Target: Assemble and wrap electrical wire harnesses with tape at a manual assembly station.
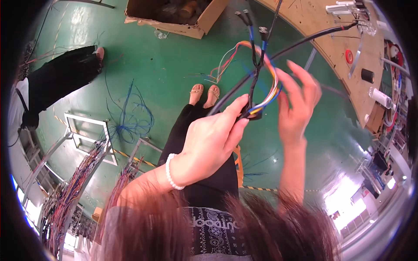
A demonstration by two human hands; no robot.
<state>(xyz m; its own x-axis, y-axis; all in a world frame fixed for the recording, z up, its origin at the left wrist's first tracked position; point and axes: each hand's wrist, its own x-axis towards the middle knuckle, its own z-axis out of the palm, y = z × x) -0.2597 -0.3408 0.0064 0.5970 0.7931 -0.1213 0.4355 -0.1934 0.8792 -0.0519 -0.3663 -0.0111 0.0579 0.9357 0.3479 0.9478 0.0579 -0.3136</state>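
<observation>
My left hand [213, 141], with a white bead bracelet [171, 172] at the wrist, is closed around a wire harness [257, 65]. Thumb and fingers pinch it where black-sheathed branches meet a bundle of thin coloured wires [273, 80]. Those wires, white, orange, yellow, red and blue, loop up and over, and their loose ends [216, 78] hang at the left. Black and blue branches with small connectors [263, 31] point away from me. Beside the loop, my right hand [299, 102] has its fingers apart, slightly blurred, and I see nothing gripped in it.
A long black cable [305, 40] stretches to the wooden workbench [328, 56] at the right, which carries tape rolls and fixtures. An open cardboard box [174, 27] stands on the green floor. Racks of wires [74, 182] and a blue wire tangle [130, 122] lie left. Another person's dark-clothed leg [65, 78] shows there.
</observation>
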